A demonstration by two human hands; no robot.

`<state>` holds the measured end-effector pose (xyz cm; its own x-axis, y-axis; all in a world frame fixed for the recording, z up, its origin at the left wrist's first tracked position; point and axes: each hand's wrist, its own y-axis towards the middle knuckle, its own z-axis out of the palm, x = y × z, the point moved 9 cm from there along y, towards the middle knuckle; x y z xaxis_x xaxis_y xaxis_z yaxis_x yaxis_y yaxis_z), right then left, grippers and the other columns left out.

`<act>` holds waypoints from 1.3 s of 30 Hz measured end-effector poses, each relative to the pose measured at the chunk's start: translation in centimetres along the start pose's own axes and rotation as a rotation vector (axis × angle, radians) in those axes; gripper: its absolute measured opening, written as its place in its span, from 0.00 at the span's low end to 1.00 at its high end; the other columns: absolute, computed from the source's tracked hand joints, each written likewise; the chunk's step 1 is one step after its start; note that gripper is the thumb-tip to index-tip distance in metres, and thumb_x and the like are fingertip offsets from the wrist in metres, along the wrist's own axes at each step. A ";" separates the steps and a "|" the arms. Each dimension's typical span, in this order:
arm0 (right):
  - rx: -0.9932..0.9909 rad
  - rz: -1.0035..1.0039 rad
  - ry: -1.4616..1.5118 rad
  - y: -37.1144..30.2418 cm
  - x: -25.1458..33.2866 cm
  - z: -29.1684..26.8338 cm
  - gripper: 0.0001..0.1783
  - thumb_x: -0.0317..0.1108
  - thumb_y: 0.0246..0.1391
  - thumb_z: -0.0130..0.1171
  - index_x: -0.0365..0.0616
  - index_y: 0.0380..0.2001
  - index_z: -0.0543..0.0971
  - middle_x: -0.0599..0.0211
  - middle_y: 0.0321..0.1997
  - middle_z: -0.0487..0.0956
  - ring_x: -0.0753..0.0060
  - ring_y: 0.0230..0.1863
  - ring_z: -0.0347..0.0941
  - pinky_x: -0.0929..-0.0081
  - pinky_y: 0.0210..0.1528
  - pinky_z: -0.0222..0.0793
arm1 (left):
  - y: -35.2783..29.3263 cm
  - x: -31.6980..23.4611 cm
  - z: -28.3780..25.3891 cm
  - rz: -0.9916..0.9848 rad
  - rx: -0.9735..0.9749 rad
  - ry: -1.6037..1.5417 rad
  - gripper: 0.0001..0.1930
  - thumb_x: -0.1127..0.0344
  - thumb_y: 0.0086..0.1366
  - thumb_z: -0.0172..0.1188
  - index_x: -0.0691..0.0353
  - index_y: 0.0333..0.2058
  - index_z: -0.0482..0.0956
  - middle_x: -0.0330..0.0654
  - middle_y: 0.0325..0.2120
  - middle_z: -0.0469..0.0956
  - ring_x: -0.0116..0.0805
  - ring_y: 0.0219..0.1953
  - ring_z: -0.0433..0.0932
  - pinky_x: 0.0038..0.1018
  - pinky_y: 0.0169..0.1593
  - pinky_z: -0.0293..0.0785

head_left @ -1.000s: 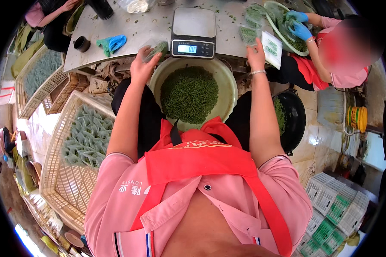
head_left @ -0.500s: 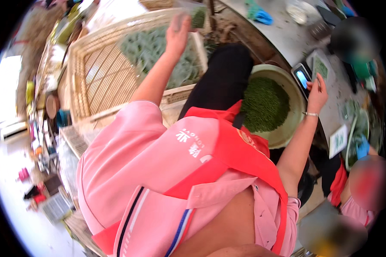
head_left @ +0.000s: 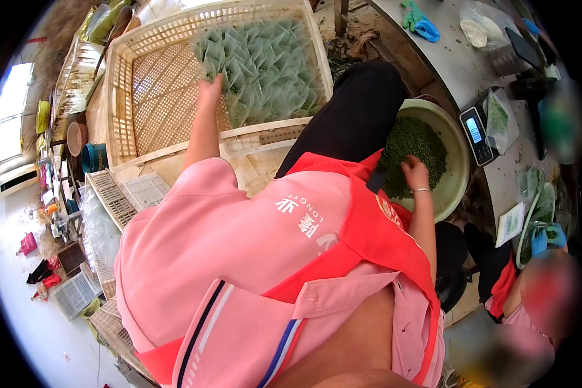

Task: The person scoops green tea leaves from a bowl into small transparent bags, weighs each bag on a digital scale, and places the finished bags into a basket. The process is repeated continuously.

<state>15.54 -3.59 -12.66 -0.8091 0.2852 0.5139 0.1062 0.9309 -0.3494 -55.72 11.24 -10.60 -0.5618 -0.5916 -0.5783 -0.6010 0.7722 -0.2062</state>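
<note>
My left hand (head_left: 211,86) reaches out over a pile of small clear packets of green stuff (head_left: 265,64) lying in a big cream plastic crate (head_left: 174,39); its fingers look spread and rest on the edge of the pile. My right hand (head_left: 415,172), with a thin bracelet at the wrist, is down in a pale green bowl (head_left: 462,169) of small dark green leaves (head_left: 414,139), fingers pressed into the heap. Whether it grips any leaves is hidden.
A small digital scale (head_left: 475,129) with a filled clear bag (head_left: 501,116) stands on the metal table (head_left: 459,61) beside the bowl. Blue and green gloves (head_left: 420,19) lie farther along it. Another person's blue-gloved hand (head_left: 540,240) works at the right. Flat crates (head_left: 119,194) are stacked at left.
I have turned left from the table. My left hand went from the table edge down to the packets in the crate. My right hand dropped from the table into the bowl.
</note>
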 end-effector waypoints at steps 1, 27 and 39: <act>0.062 -0.003 -0.085 -0.1 0.1 1.7 0.23 0.38 0.46 0.61 0.42 0.47 0.75 0.48 0.39 0.79 0.51 0.41 0.76 0.64 0.45 0.71 | -0.9 -2.0 0.8 0.114 0.005 0.052 0.47 0.36 0.49 0.58 0.75 0.55 0.61 0.64 0.49 0.69 0.57 0.53 0.69 0.38 0.56 0.63; -0.290 0.199 0.830 -7.0 0.2 -10.8 0.09 0.30 0.51 0.57 0.40 0.37 0.75 0.64 0.31 0.78 0.73 0.29 0.75 0.78 0.32 0.72 | -43.5 -41.6 19.8 1.605 0.677 -0.128 0.08 0.63 0.57 0.59 0.56 0.35 0.78 0.44 0.24 0.78 0.42 0.28 0.79 0.34 0.33 0.74; -0.661 0.146 -0.222 0.6 5.3 -24.3 0.29 0.28 0.48 0.50 0.56 0.57 0.65 0.58 0.64 0.59 0.51 0.40 0.75 0.60 0.41 0.73 | -44.8 -40.3 20.6 1.700 0.693 -0.021 0.07 0.60 0.59 0.56 0.54 0.34 0.77 0.45 0.20 0.76 0.45 0.24 0.77 0.38 0.29 0.73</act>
<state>25.40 4.06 8.88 -0.8508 0.4302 0.3017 0.4944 0.8500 0.1821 5.60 5.28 5.69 -0.2302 0.8395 -0.4922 0.8618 0.4108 0.2975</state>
